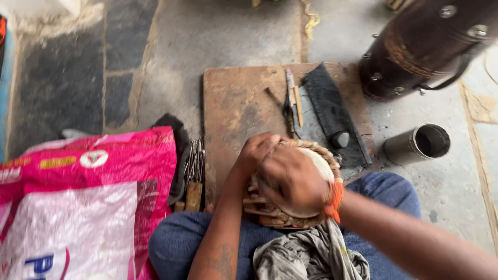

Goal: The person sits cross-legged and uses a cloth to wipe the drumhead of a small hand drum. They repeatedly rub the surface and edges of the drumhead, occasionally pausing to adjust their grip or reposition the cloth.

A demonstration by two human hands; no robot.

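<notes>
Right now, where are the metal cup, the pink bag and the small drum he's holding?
metal cup point(418, 144): head view, on its shiny side wall.
pink bag point(104, 161): head view, on its pink upper part.
small drum point(322, 165): head view, on the pale skin beside the right hand.

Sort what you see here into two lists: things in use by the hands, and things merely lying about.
In use:
- left hand and right hand, both on the small round drum head with braided rim
- crumpled grey cloth under it on the lap

Lying about:
- brown wooden board
- metal cylinder
- large dark drum shell
- pink plastic sack
- knife-like tool
</notes>
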